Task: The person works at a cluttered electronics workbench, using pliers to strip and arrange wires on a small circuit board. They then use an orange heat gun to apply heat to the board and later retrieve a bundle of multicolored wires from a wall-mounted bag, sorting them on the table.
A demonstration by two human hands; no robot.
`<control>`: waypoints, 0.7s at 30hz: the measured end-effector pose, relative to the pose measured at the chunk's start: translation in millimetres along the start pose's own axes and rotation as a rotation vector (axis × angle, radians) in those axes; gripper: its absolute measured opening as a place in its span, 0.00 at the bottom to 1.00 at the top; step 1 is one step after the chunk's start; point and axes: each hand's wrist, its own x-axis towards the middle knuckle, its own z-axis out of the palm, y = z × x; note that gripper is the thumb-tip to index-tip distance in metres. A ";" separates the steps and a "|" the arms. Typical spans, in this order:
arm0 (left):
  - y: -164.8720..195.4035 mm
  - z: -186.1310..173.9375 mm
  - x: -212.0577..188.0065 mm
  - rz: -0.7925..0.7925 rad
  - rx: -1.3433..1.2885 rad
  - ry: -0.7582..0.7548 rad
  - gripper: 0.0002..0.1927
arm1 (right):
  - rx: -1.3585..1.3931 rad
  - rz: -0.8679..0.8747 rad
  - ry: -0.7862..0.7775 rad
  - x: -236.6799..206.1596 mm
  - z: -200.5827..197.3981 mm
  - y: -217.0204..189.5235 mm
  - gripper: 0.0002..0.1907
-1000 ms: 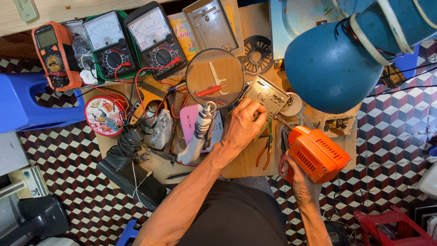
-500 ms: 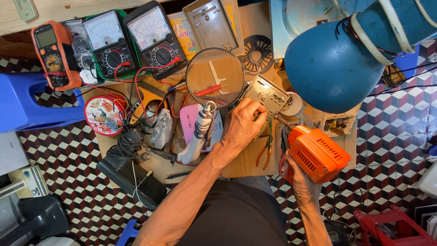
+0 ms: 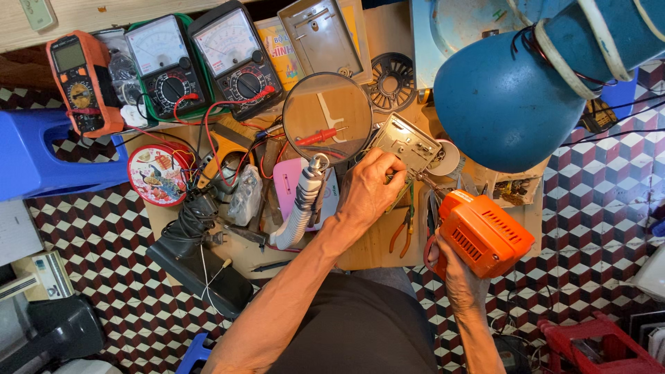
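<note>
Clearly the left hand (image 3: 370, 192) has its fingers curled shut on the near edge of a small grey board (image 3: 409, 144), which sits tilted at the centre of the bench, just right of the magnifier (image 3: 327, 118). The right hand (image 3: 458, 275) grips an orange drill (image 3: 485, 234) at the near right, its nose toward the board. Pliers (image 3: 404, 232) lie between the two hands. Red leads (image 3: 208, 128) trail from the meters (image 3: 208, 62) at far left. If pressed hard, the drill could skid off the tilted board toward the fingers, or snag a lead.

Single head view, straight down, near above cluttered workbench (image 3: 377, 253)
</note>
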 end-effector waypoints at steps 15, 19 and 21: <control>-0.3 0.3 -2.2 -0.015 -0.007 0.002 0.03 | -0.157 -0.099 0.002 0.8 -1.0 2.0 0.06; -1.3 1.1 -1.4 -0.013 -0.003 -0.001 0.03 | 0.029 0.020 -0.003 1.8 0.3 -16.7 0.06; -1.3 1.2 -1.2 -0.015 0.006 0.000 0.03 | -0.090 -0.095 -0.012 1.8 -0.1 -19.8 0.06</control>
